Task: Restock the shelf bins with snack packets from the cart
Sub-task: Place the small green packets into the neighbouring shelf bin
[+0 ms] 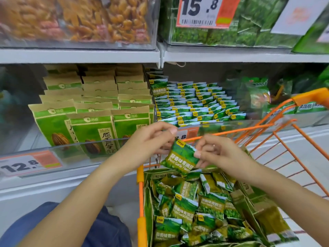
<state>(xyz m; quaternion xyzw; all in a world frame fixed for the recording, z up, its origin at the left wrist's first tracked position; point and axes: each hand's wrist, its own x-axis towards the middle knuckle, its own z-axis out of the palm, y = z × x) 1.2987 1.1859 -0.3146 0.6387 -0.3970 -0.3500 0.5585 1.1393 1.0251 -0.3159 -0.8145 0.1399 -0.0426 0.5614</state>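
A small green pea snack packet (179, 158) hangs in the air above the cart, just in front of the shelf bin. My left hand (151, 139) pinches its upper left corner and my right hand (215, 152) pinches its right edge. Below them an open green box (267, 216) in the orange cart (141, 193) holds several more of the same packets (185, 209). The clear shelf bin (231, 124) behind my hands is filled with neat rows of matching green packets (195, 102).
Tan and green seed bags (92, 125) stand in the bin to the left, behind a clear front with a 12.8 price tag (30, 164). The upper shelf (80, 55) carries clear bins of orange snacks and green packets. The cart's orange wire frame (284, 132) rises at right.
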